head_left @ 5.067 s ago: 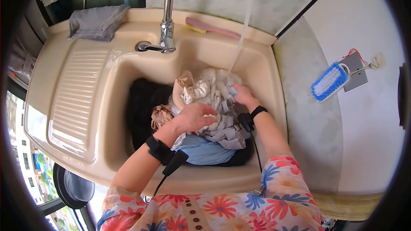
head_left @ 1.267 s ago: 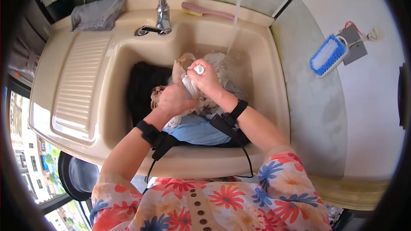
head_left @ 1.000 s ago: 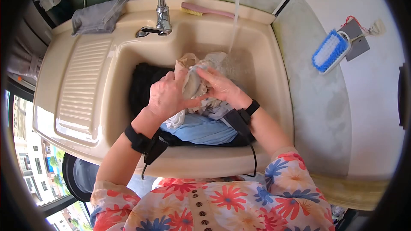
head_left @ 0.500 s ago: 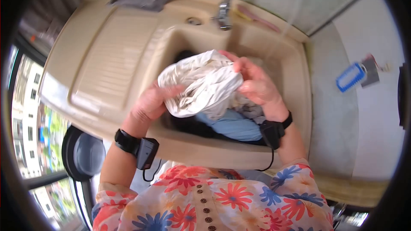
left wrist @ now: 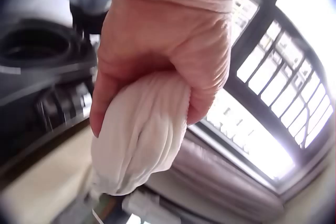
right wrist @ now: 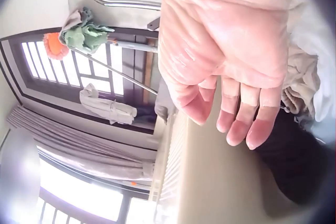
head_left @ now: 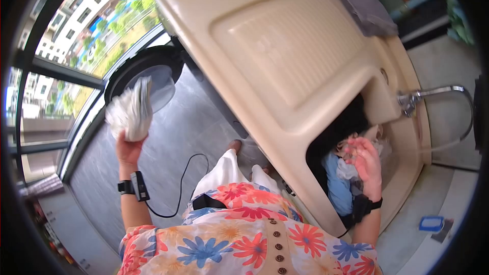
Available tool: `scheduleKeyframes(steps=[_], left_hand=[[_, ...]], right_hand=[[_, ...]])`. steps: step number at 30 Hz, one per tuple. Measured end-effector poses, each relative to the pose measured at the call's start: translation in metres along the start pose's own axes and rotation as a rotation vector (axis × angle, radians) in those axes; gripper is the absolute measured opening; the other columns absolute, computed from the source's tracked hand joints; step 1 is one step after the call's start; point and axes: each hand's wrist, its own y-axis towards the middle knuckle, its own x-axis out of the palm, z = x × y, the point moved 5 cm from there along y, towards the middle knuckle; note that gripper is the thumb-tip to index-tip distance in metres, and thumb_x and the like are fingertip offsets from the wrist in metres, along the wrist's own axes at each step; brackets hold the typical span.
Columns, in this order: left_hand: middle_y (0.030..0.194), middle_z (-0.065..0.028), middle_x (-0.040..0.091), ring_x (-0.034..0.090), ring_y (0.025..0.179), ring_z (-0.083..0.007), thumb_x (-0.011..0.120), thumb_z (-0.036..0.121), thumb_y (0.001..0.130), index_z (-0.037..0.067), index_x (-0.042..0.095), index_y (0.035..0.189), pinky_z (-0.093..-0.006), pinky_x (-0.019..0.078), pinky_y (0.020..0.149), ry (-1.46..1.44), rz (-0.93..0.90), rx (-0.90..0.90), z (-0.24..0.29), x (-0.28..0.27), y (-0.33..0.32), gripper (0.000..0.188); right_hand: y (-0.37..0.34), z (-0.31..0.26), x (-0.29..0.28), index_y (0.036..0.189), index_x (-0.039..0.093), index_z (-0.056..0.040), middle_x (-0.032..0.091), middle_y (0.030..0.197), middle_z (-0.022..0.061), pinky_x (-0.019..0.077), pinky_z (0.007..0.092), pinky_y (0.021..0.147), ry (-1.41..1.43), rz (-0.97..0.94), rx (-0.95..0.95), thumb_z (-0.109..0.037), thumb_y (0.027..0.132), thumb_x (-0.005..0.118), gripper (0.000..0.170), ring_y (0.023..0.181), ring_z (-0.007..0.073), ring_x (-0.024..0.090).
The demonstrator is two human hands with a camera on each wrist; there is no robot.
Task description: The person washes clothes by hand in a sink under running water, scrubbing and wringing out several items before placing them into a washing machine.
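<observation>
My left hand (head_left: 131, 151) grips a bundled white cloth garment (head_left: 130, 114), held out to the left in front of a round glass door (head_left: 162, 85). In the left wrist view the thumb and fingers wrap round the wet-looking white bundle (left wrist: 142, 129). My right hand (head_left: 368, 167) is over the sink basin with fingers loosely bent and nothing in them; the right wrist view shows its wet palm (right wrist: 226, 45). Beneath it in the basin lie a light blue cloth (head_left: 337, 188), black laundry (head_left: 349, 130) and some pale garments.
The beige sink (head_left: 188, 25) has a ribbed washboard (head_left: 295, 51) with a grey cloth (head_left: 359, 2) over its back edge. Water runs from the tap (head_left: 448, 90). A black machine with a round opening (left wrist: 34, 45) stands by the windows. A cable (head_left: 191, 173) hangs from the left wrist.
Both hands were wringing, then spreading the white garment over the basin. The view has turned left; the left hand has carried the garment away, and the right hand has let go.
</observation>
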Motion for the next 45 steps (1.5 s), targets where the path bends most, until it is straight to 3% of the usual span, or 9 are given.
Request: scheduleKeyframes(steps=[9, 16, 17, 18, 21, 28, 34, 37, 45], left_hand=[[0.113, -0.0133, 0.053, 0.052, 0.1, -0.035, 0.045, 0.031, 0.085, 0.005, 0.048, 0.111, -0.0551, 0.047, 0.073, 0.004, 0.88, -0.551, -0.184, -0.257, -0.046, 0.036], [0.107, -0.0178, 0.055, 0.054, 0.096, -0.0379, 0.042, 0.036, 0.088, 0.006, 0.047, 0.113, -0.0526, 0.0507, 0.071, 0.349, 0.509, -0.512, -0.272, -0.141, 0.136, 0.039], [0.105, -0.0184, 0.055, 0.054, 0.095, -0.0392, 0.043, 0.04, 0.089, 0.005, 0.048, 0.11, -0.0498, 0.0511, 0.074, 0.07, 0.235, -0.479, -0.284, -0.11, 0.175, 0.042], [0.104, -0.0173, 0.056, 0.054, 0.098, -0.0359, 0.045, 0.04, 0.088, 0.005, 0.05, 0.11, -0.0457, 0.0509, 0.075, -0.338, -0.547, -0.518, -0.308, -0.101, 0.231, 0.042], [0.105, -0.0163, 0.056, 0.054, 0.099, -0.034, 0.046, 0.039, 0.088, 0.006, 0.05, 0.111, -0.045, 0.0502, 0.077, -0.247, -0.495, -0.678, -0.323, -0.043, 0.232, 0.04], [0.107, -0.0127, 0.057, 0.053, 0.102, -0.0273, 0.051, 0.034, 0.086, 0.01, 0.051, 0.112, -0.0425, 0.0478, 0.081, 0.355, -0.247, -0.585, -0.155, -0.148, 0.23, 0.036], [0.119, -0.0084, 0.05, 0.052, 0.105, -0.0203, 0.051, 0.025, 0.087, 0.014, 0.049, 0.119, -0.0306, 0.0455, 0.082, 0.434, 0.232, -0.25, -0.022, -0.042, 0.181, 0.034], [0.121, -0.0085, 0.047, 0.048, 0.108, -0.0194, 0.043, 0.019, 0.091, 0.015, 0.041, 0.129, -0.0294, 0.0447, 0.084, 0.615, 0.023, 0.009, 0.04, 0.036, 0.167, 0.039], [0.102, -0.0035, 0.055, 0.049, 0.083, -0.0084, 0.049, 0.021, 0.089, 0.005, 0.042, 0.126, -0.0209, 0.0367, 0.07, 0.938, -0.518, 0.288, -0.017, 0.39, 0.053, 0.041]], right_hand=[[0.017, 0.001, 0.01, 0.102, 0.05, -0.0066, 0.057, 0.099, 0.0106, 0.0513, 0.0329, 0.063, -0.097, 0.109, 0.123, -0.003, 0.08, 0.052, 0.023, 0.084, 0.0213, 0.06], [-0.015, 0.0, -0.006, 0.101, 0.051, -0.0038, 0.058, 0.096, 0.0122, 0.0521, 0.034, 0.062, -0.145, 0.279, 0.098, -0.002, 0.079, 0.051, 0.022, 0.082, 0.023, 0.061], [-0.022, -0.002, -0.007, 0.101, 0.052, -0.0034, 0.058, 0.096, 0.0121, 0.0521, 0.0337, 0.061, -0.18, 0.304, 0.104, -0.003, 0.079, 0.051, 0.022, 0.082, 0.0228, 0.061], [-0.035, -0.004, -0.009, 0.101, 0.052, -0.0031, 0.058, 0.095, 0.0119, 0.0521, 0.0333, 0.061, -0.212, 0.346, 0.11, -0.004, 0.08, 0.052, 0.021, 0.082, 0.0225, 0.061], [-0.053, -0.006, -0.037, 0.104, 0.051, -0.0052, 0.059, 0.097, 0.0109, 0.0516, 0.033, 0.063, -0.243, 0.426, 0.105, -0.009, 0.081, 0.054, 0.023, 0.082, 0.0214, 0.06], [-0.083, 0.009, -0.142, 0.11, 0.051, -0.0032, 0.058, 0.101, 0.0076, 0.0479, 0.029, 0.07, -0.733, 0.662, -0.083, -0.015, 0.076, 0.064, 0.039, 0.086, 0.0162, 0.058], [-0.074, 0.029, -0.176, 0.121, 0.045, -0.0051, 0.053, 0.111, 0.0116, 0.043, 0.0339, 0.086, -1.103, 0.474, -0.129, -0.022, 0.071, 0.07, 0.059, 0.103, 0.0227, 0.052], [-0.059, 0.03, -0.14, 0.118, 0.048, -0.0057, 0.054, 0.11, 0.0122, 0.0433, 0.0348, 0.085, -1.621, 0.539, 0.042, -0.02, 0.068, 0.07, 0.057, 0.102, 0.0237, 0.052], [-0.105, -0.03, -0.252, 0.098, 0.06, -0.005, 0.06, 0.083, 0.0049, 0.0454, 0.0262, 0.074, -0.605, 0.532, -0.367, -0.009, 0.069, 0.064, 0.03, 0.08, 0.0117, 0.056]])
